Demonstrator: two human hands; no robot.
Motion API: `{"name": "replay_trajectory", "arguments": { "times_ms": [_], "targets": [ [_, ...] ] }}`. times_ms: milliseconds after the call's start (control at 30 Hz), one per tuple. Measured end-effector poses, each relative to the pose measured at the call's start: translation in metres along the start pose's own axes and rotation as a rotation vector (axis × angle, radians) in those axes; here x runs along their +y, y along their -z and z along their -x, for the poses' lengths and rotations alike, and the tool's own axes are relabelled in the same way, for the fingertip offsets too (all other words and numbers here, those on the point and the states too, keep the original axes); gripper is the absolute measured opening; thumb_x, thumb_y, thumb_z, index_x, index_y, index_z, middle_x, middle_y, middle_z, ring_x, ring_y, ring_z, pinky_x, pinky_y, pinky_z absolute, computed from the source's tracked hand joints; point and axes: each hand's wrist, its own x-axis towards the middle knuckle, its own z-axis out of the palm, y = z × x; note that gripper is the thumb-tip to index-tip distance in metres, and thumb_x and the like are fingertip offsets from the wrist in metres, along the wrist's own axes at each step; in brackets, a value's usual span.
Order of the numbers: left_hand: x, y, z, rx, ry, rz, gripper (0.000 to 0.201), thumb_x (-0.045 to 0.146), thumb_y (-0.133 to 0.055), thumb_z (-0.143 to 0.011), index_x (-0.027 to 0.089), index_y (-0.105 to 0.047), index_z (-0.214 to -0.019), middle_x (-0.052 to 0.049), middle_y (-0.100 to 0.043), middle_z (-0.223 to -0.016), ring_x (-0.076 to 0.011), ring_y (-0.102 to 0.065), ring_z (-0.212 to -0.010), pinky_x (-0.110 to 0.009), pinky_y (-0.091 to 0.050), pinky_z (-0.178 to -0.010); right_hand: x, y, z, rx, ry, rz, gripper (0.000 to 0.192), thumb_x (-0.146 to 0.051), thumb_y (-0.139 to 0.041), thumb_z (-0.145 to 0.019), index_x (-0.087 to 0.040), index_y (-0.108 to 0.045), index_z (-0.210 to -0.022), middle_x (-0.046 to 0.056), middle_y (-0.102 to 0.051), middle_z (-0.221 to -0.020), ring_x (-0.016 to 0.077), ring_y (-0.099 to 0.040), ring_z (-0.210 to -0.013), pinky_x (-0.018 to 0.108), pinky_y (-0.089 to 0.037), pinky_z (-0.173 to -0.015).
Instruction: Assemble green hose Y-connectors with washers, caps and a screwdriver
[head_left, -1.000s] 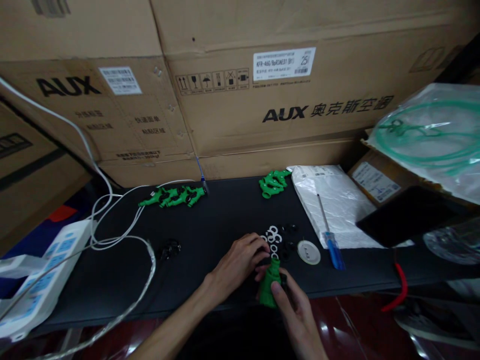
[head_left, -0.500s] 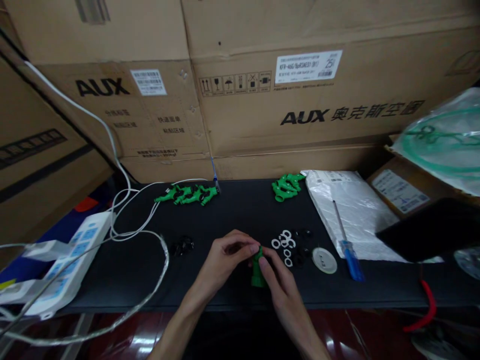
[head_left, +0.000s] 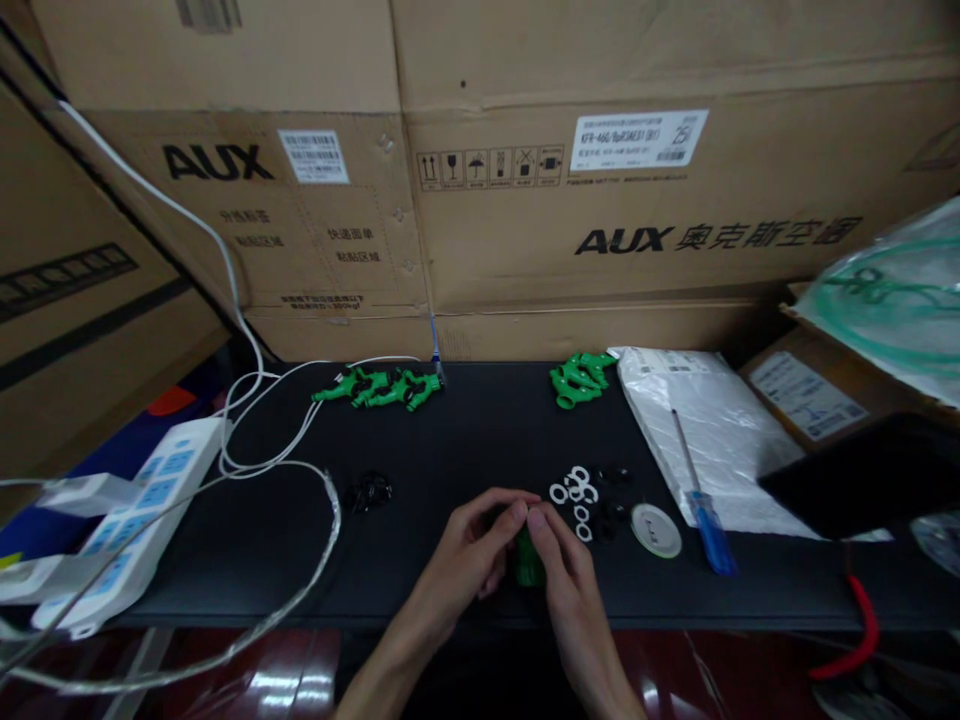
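Close to the table's front edge, my left hand (head_left: pixel 476 545) and my right hand (head_left: pixel 564 552) meet around a green plastic fitting (head_left: pixel 529 562). Both thumbs press together at its top, and the fingers curl round it, so only its wider lower end shows. White ring washers (head_left: pixel 580 492) lie just right of my right hand, with small black parts (head_left: pixel 611 512) beside them. More green plastic fittings (head_left: pixel 577 380) are grouped at the back right. Another row of green fittings with black pieces (head_left: pixel 379 388) lies at the back left. Small black rings (head_left: pixel 369 492) sit left of my left hand.
A round white disc (head_left: pixel 655 530) and a blue-handled screwdriver (head_left: pixel 711 530) lie to the right, the screwdriver partly over a white plastic bag (head_left: pixel 675 400). A power strip (head_left: pixel 150 510) and looping white cables (head_left: pixel 330 520) occupy the left. Large cardboard boxes (head_left: pixel 495 240) wall the back.
The thumbs have come together over the top of the green fitting, which is now more covered by my hands. The camera view has shifted slightly.
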Motion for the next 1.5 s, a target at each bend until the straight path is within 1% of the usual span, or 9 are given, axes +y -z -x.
{"name": "replay_trajectory", "arguments": {
  "times_ms": [133, 233, 367, 600, 800, 1067, 1200, 1367, 1500],
  "targets": [
    [-0.005, -0.005, 0.0, -0.026, 0.023, 0.043, 0.06, 0.065, -0.066, -0.086, 0.015, -0.069, -0.119, 0.006, -0.053, -0.054, -0.0056, -0.042, -0.034, -0.016, -0.03, -0.034, 0.014, 0.002, -0.001, 0.078, -0.059, -0.009, 0.056, -0.066, -0.061, -0.089, -0.018, -0.079, -0.111, 0.01, -0.077, -0.11, 0.0269, -0.069, -0.106, 0.031, -0.055, -0.089],
    [-0.008, -0.007, -0.001, -0.044, 0.011, 0.141, 0.06, 0.067, -0.07, -0.081, 0.016, -0.068, -0.111, -0.006, -0.072, -0.093, -0.005, -0.054, -0.037, -0.017, -0.035, -0.032, 0.028, 0.006, -0.005, 0.068, -0.057, -0.01, 0.057, -0.068, -0.062, -0.087, -0.019, -0.08, -0.111, 0.011, -0.077, -0.116, 0.0288, -0.071, -0.11, 0.032, -0.057, -0.091],
    [-0.011, -0.007, -0.002, -0.039, 0.001, 0.216, 0.056, 0.064, -0.073, -0.081, 0.015, -0.067, -0.108, -0.014, -0.071, -0.119, -0.0046, -0.061, -0.041, -0.017, -0.042, -0.037, 0.041, 0.008, -0.011, -0.024, -0.05, -0.044, 0.059, -0.071, -0.064, -0.083, -0.021, -0.081, -0.109, 0.011, -0.079, -0.114, 0.0304, -0.072, -0.111, 0.032, -0.059, -0.091],
    [-0.019, -0.003, -0.004, -0.089, 0.013, 0.311, 0.053, 0.064, -0.074, -0.081, 0.017, -0.071, -0.106, -0.016, -0.065, -0.136, -0.0073, -0.068, -0.05, -0.017, -0.049, -0.044, 0.047, -0.005, -0.004, 0.218, -0.121, -0.059, 0.06, -0.07, -0.065, -0.083, -0.018, -0.081, -0.109, 0.011, -0.075, -0.126, 0.0321, -0.064, -0.128, 0.033, -0.053, -0.102],
    [-0.022, 0.003, -0.001, -0.135, 0.008, 0.408, 0.042, 0.055, -0.077, -0.083, 0.017, -0.072, -0.101, -0.015, -0.064, -0.14, -0.0071, -0.07, -0.052, -0.016, -0.052, -0.048, 0.046, -0.005, 0.001, 0.19, -0.079, -0.053, 0.059, -0.069, -0.064, -0.085, -0.017, -0.081, -0.108, 0.012, -0.075, -0.125, 0.0308, -0.064, -0.127, 0.034, -0.052, -0.106],
    [-0.031, 0.006, -0.002, -0.083, 0.012, 0.477, 0.04, 0.051, -0.078, -0.082, 0.014, -0.064, -0.084, -0.013, -0.07, -0.128, -0.0082, -0.069, -0.048, -0.014, -0.047, -0.041, 0.05, -0.001, -0.006, 0.054, -0.023, 0.0, 0.059, -0.072, -0.064, -0.082, -0.02, -0.085, -0.1, 0.014, -0.079, -0.113, 0.035, -0.067, -0.121, 0.044, -0.048, -0.11],
    [-0.029, 0.004, 0.0, -0.023, 0.005, 0.407, 0.037, 0.05, -0.075, -0.085, 0.014, -0.066, -0.088, -0.012, -0.071, -0.123, -0.0075, -0.067, -0.047, -0.015, -0.049, -0.042, 0.05, 0.001, -0.009, 0.097, -0.039, -0.007, 0.056, -0.07, -0.067, -0.081, -0.02, -0.085, -0.099, 0.013, -0.079, -0.114, 0.0361, -0.065, -0.125, 0.045, -0.049, -0.109],
    [-0.034, 0.0, 0.005, 0.045, -0.081, 0.262, 0.049, 0.059, -0.069, -0.088, 0.016, -0.073, -0.11, -0.015, -0.07, -0.121, -0.0078, -0.066, -0.05, -0.016, -0.046, -0.039, 0.038, -0.007, -0.007, 0.083, -0.051, -0.036, 0.057, -0.069, -0.064, -0.085, -0.018, -0.082, -0.101, 0.011, -0.079, -0.106, 0.029, -0.073, -0.102, 0.033, -0.059, -0.086],
    [-0.04, 0.006, 0.008, 0.065, -0.236, 0.132, 0.044, 0.055, -0.076, -0.083, 0.019, -0.074, -0.109, -0.014, -0.064, -0.13, -0.0095, -0.066, -0.058, -0.019, -0.049, -0.043, 0.033, -0.011, -0.003, 0.074, -0.042, -0.011, 0.057, -0.068, -0.053, -0.093, -0.018, -0.077, -0.106, 0.009, -0.077, -0.104, 0.0232, -0.072, -0.09, 0.027, -0.059, -0.07]
  ]
}}
